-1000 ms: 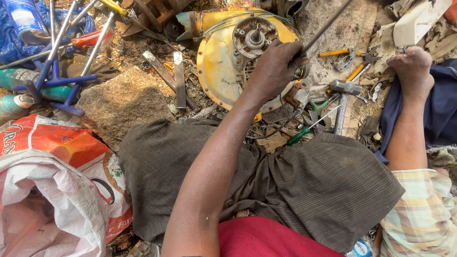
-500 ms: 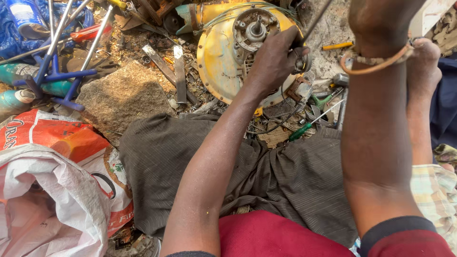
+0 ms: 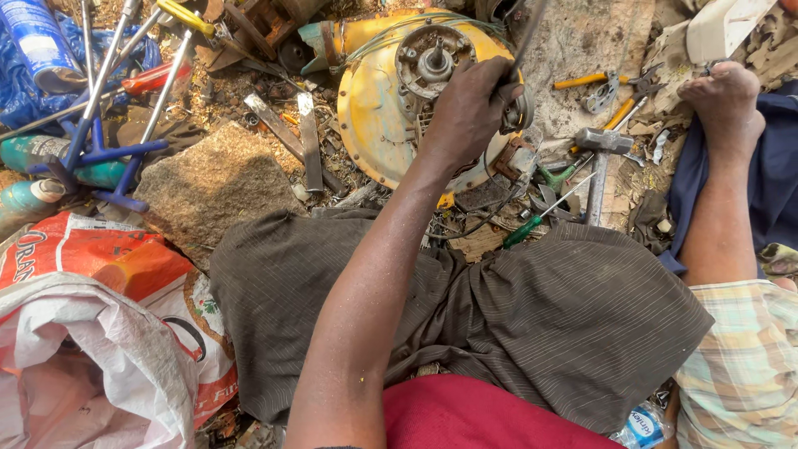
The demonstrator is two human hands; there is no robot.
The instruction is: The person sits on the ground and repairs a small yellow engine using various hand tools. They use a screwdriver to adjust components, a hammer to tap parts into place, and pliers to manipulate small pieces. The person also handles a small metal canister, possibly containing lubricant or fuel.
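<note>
A round yellow motor housing lies on its side on the littered ground, with a grey hub and shaft at its centre. My left hand reaches out over my lap and is closed on the housing's right rim, next to some loose wires. A thin dark rod runs from that hand up past the top edge; I cannot tell whether the hand grips it. My right hand is out of sight.
A hammer, a green-handled screwdriver and yellow-handled pliers lie right of the housing. A flat stone, a blue metal frame and an orange-and-white sack are on the left. Another person's bare foot rests at the right.
My right arm, raised across the right of the view half a second ago, has left the frame. My left hand stays on the housing.
</note>
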